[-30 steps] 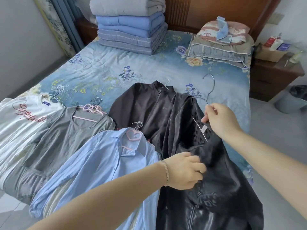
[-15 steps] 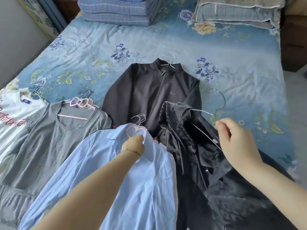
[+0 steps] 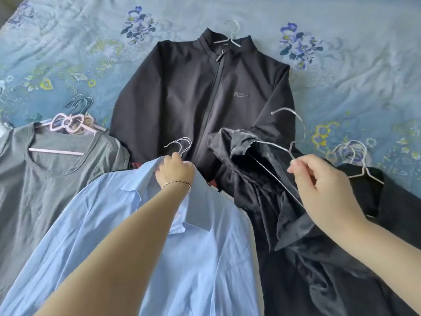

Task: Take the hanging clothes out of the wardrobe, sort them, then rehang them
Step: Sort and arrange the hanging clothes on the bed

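Several garments on hangers lie on the bed. My left hand grips the collar of a light blue shirt right at its hanger hooks. My right hand pinches the neck of a silver wire hanger that sits inside a crumpled shiny black garment. A black zip jacket on a wire hanger lies flat beyond both hands. At the left lies a grey top on a pink bow hanger. Another black garment with wire hangers lies at the right.
The blue floral bedspread shows bare beyond and to the right of the clothes. The clothes overlap one another along the near side of the bed.
The view has tipped down and closer to the bed. My left hand went from the black garment to the blue shirt's collar. My right hand has lowered the wire hanger toward the bed.
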`<state>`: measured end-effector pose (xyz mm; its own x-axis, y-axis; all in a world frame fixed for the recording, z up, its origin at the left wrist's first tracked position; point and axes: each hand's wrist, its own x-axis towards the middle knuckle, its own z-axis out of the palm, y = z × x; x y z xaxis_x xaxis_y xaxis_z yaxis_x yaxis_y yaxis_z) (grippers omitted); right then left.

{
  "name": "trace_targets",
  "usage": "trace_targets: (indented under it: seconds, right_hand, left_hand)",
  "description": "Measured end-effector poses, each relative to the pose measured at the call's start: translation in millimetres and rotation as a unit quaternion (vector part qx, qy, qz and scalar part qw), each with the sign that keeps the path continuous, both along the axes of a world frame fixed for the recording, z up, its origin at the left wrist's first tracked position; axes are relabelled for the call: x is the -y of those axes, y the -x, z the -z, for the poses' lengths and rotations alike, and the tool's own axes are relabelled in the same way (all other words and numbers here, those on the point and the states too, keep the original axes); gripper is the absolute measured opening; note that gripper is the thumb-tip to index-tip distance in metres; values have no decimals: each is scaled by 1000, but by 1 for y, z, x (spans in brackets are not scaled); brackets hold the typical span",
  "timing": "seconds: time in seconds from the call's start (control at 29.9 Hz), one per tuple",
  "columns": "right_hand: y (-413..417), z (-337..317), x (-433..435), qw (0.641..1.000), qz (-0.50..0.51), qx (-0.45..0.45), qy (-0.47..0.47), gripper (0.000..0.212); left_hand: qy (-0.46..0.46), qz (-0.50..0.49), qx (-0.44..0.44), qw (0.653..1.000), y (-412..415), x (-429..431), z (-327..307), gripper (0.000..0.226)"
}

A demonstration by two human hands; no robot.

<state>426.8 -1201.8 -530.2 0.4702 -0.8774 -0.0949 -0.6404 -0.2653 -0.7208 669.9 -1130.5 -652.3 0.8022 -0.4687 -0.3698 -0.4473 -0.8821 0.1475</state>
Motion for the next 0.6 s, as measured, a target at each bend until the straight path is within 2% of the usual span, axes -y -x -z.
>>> trace_targets:
  seconds: [0.07, 0.17, 0.27, 0.37, 0.44, 0.54, 0.6]
  right_hand:
    - [0, 1, 2, 1000, -4, -2, -7, 20]
    - [4, 4, 2, 999, -19, -8, -29, 24]
    - [5, 9, 0, 998, -31, -14, -49, 23]
    - [4, 14, -5, 997, -48, -20, -61, 24]
    - [4, 16, -9, 996, -51, -20, -69, 24]
    - [2, 17, -12, 996, -45, -19, -71, 24]
    - [1, 15, -14, 997, -39, -24, -65, 23]
  left_hand:
    - [-20, 88, 31, 995, -21, -12, 1, 37]
    - [-85, 174, -6, 981, -43, -22, 5, 53]
    - [-139, 245, 45, 958, -47, -14, 10, 44]
    - [-212, 234, 35, 948, -56, 1, 10, 35]
    - [-247, 228, 2, 942, -63, 8, 7, 38]
    - [-209, 236, -29, 948, -71, 6, 1, 50]
    - [-171, 242, -13, 955, -70, -4, -6, 50]
